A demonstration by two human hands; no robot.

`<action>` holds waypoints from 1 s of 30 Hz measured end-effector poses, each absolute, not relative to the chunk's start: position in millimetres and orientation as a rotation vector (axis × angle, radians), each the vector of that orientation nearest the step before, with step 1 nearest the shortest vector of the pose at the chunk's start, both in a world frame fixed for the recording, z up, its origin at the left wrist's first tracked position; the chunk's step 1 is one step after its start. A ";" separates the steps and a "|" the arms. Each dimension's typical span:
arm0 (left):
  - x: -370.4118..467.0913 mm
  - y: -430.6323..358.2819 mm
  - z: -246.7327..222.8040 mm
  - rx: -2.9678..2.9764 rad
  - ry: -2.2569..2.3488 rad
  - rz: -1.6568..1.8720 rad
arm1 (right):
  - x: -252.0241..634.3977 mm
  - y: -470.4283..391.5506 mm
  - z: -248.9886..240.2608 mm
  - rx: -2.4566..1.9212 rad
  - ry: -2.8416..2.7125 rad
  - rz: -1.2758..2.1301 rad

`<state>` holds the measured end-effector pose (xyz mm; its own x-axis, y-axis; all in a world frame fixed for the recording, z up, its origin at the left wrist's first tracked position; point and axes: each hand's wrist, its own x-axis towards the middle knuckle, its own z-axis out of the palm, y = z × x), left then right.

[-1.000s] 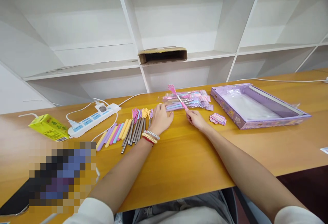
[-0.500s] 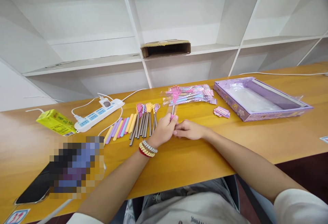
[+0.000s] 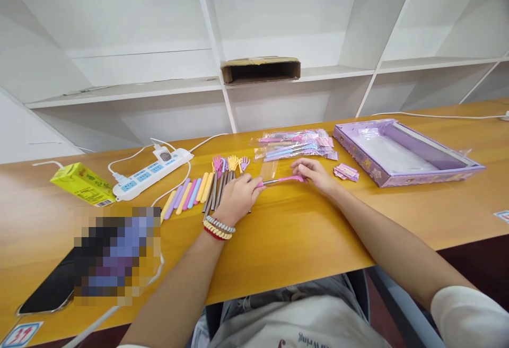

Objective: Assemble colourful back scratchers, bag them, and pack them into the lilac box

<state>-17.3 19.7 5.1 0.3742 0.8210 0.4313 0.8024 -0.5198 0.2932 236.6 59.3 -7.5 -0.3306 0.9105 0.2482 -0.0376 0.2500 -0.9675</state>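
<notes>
A pink back scratcher (image 3: 280,180) with a short metal rod lies sideways between my hands, just above the table. My left hand (image 3: 239,195) is closed around its pink handle end. At the claw end, my right hand (image 3: 315,174) has its fingers curled against the pink head; the exact grip is partly hidden. Behind my left hand lie several back scratcher heads on metal rods (image 3: 217,183), in pink, yellow and purple, partly covered by that hand. Left of them is a row of coloured handle sleeves (image 3: 193,193). A flat clear wrapper (image 3: 269,168) rests just beyond the held scratcher.
Bagged back scratchers (image 3: 298,146) are piled at the back. Small pink cards (image 3: 345,172) lie near a purple box (image 3: 379,178). On the left are a power strip (image 3: 153,175), a yellow drink carton (image 3: 81,184) and a phone (image 3: 47,287). A cardboard box (image 3: 260,61) sits on the shelf.
The back scratcher has turned from upright to sideways, its claw end now pointing right. My left hand moved left, and my right hand moved right and away to the claw end.
</notes>
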 end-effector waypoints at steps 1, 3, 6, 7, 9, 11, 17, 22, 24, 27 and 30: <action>-14.9 18.3 5.3 2.558 1.526 0.833 | 235.4 57.0 -6.2 -0.810 -1.594 1.291; -11.0 15.2 6.7 2.536 1.572 0.794 | 231.4 52.4 -4.1 -0.767 -1.639 1.377; -6.0 10.5 10.0 2.590 1.683 0.628 | 221.2 48.1 -4.9 -0.793 -1.592 1.426; -4.2 9.1 11.4 2.619 1.715 0.558 | 217.3 47.7 -6.3 -0.809 -1.541 1.421; -0.6 7.0 14.9 2.662 1.755 0.436 | 210.2 48.2 -9.5 -0.819 -1.429 1.400; 1.2 6.7 20.1 2.681 1.790 0.369 | 206.6 50.8 -11.2 -0.819 -1.363 1.364; -32.8 26.2 32.5 2.663 2.162 0.480 | 233.6 72.0 4.3 -0.852 -1.013 1.085; -92.5 45.3 27.5 2.631 2.444 0.922 | 279.0 85.9 26.1 -0.796 -0.693 0.857; -110.7 48.7 26.3 2.554 2.532 1.093 | 293.1 86.2 32.4 -0.773 -0.629 0.796; -125.6 51.1 26.2 2.407 2.584 1.253 | 307.6 85.5 36.4 -0.750 -0.590 0.731; -129.4 52.9 24.8 2.383 2.579 1.260 | 316.6 88.7 33.4 -0.748 -0.589 0.672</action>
